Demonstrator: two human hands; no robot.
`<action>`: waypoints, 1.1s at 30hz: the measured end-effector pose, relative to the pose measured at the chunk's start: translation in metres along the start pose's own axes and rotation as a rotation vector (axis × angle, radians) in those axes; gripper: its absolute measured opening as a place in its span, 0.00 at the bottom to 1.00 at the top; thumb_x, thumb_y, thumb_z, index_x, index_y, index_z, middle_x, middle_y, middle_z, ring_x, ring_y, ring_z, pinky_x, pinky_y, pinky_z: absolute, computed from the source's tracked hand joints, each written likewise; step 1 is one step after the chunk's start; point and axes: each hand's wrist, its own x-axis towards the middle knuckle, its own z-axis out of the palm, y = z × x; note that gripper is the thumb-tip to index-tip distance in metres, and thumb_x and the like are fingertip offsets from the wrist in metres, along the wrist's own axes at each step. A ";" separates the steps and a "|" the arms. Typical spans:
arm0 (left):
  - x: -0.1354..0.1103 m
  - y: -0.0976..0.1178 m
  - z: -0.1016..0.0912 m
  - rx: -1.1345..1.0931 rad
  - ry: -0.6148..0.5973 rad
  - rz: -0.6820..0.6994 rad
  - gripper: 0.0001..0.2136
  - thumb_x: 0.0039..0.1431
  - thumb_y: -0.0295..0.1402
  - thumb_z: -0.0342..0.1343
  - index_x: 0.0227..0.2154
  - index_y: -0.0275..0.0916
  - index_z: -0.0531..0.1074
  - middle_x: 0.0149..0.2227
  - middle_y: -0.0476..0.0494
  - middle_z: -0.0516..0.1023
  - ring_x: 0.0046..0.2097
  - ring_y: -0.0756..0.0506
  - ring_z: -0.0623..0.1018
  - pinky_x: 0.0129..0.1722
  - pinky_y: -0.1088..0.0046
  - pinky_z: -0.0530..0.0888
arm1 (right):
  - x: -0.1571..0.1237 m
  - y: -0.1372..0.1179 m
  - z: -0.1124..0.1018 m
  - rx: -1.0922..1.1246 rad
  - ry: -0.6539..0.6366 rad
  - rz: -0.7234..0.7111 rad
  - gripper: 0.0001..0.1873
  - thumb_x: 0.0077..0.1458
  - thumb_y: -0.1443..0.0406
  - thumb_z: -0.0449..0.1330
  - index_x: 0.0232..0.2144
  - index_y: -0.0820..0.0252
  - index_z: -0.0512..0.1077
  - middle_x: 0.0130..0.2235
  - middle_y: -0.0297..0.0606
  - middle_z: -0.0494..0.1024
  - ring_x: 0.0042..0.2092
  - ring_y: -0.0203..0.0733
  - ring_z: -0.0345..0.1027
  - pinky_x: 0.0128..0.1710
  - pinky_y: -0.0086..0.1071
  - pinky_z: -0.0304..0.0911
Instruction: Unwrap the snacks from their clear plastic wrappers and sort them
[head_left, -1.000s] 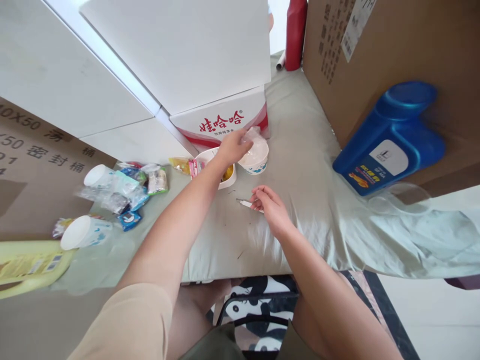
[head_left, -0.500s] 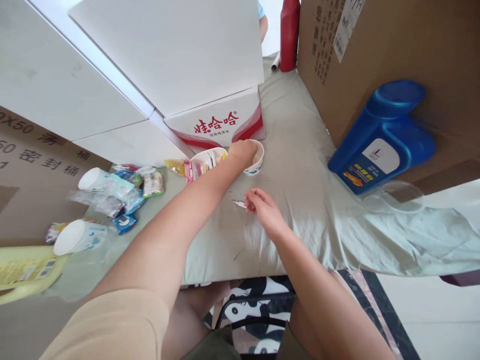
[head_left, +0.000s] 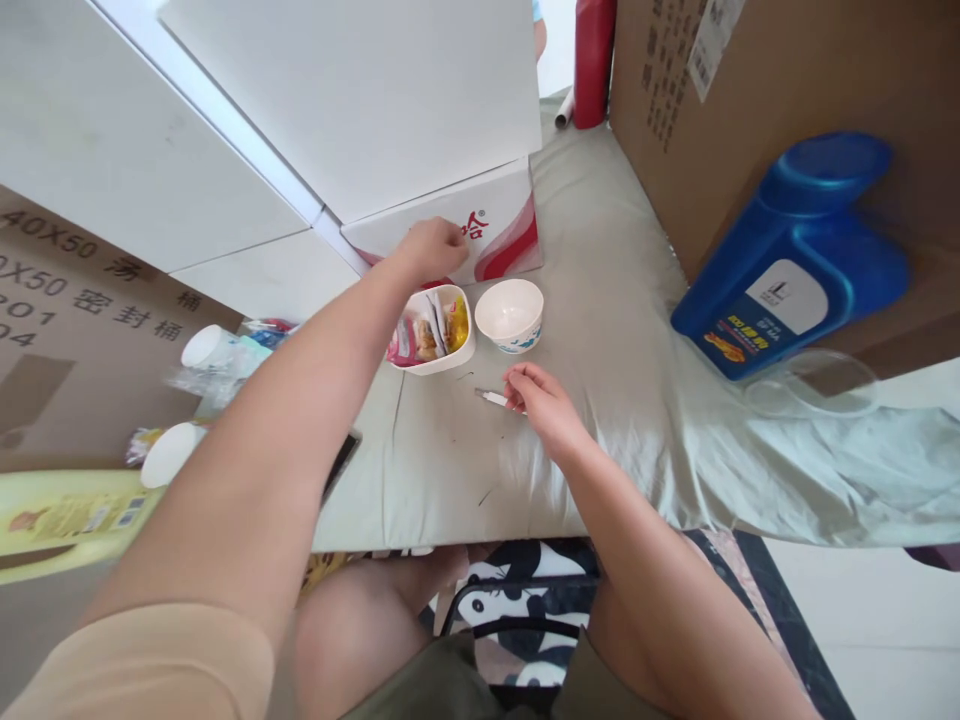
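My left hand (head_left: 435, 250) is raised above a white oblong tub (head_left: 442, 367), fingers curled inward. Whether it holds anything is hidden. In the tub stand several small packaged snacks (head_left: 431, 335), pink, white and yellow. To the tub's right is a white paper bowl (head_left: 517, 310) with a blue pattern; its visible inside looks bare. My right hand (head_left: 541, 405) is low over the cloth in front of the bowl. Its fingers are closed around a slim white object with a grey tip (head_left: 493, 397), whose exact kind I cannot make out.
Behind the tub stands a white and red carton (head_left: 510, 235). A blue bottle (head_left: 787, 270) and a clear round lid (head_left: 814, 385) are at right, beside a cardboard box (head_left: 750, 90). Paper cups (head_left: 169, 455) and wrapped packets lie left. A dark flat object (head_left: 341, 465) shows beside my left forearm.
My left hand has come out of the paper bowl and moved left and up over the tub. My right hand has stayed nearly in place. The view has shifted slightly.
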 end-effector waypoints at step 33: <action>-0.081 -0.204 0.020 0.488 -0.232 -0.177 0.29 0.52 0.38 0.60 0.58 0.40 0.68 0.59 0.29 0.70 0.62 0.28 0.66 0.59 0.47 0.63 | 0.005 0.030 0.011 -0.392 0.084 -0.158 0.12 0.52 0.54 0.55 0.27 0.55 0.69 0.23 0.30 0.69 0.27 0.37 0.61 0.29 0.32 0.55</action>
